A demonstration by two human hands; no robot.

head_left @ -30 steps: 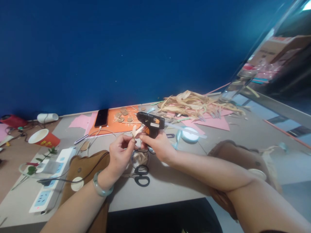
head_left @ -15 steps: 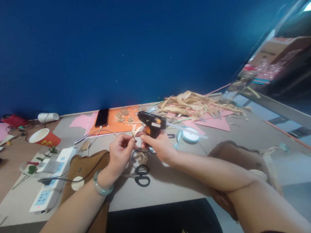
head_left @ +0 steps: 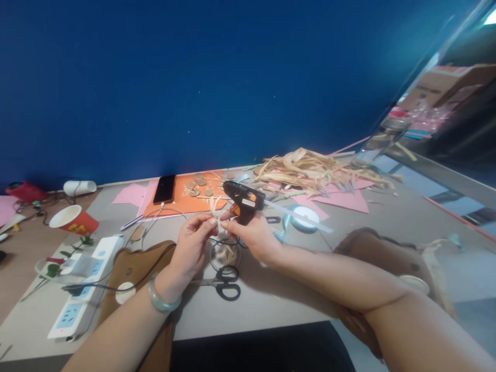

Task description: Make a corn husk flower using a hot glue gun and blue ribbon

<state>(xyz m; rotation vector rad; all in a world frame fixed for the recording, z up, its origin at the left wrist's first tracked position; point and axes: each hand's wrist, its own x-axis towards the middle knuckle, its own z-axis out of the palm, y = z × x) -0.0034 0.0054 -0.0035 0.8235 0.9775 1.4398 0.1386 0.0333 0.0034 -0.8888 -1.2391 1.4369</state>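
Observation:
My left hand (head_left: 191, 247) pinches a small pale husk piece (head_left: 215, 207) above the grey table (head_left: 271, 299). My right hand (head_left: 253, 235) grips a black glue gun (head_left: 243, 199) with a clear glue stick (head_left: 298, 214) poking out behind; its fingertips also touch the husk piece. The gun's nozzle points left, just over the husk. Under my hands sit a small clear round dish (head_left: 225, 254) with husk bits and black-handled scissors (head_left: 225, 283).
A heap of dried husk strips (head_left: 310, 168) lies on pink paper (head_left: 344, 199). Behind my hands are orange paper (head_left: 186, 199) with brown discs, a phone (head_left: 165, 188), a tape roll (head_left: 304, 217). At left: power strip (head_left: 83, 284), red cup (head_left: 73, 219). Brown cushions (head_left: 132, 268) lie by the near edge.
Both hands dropped slightly and drew closer together around the husk piece. The glue gun tilted, its nozzle shifting a little right and down toward the husk.

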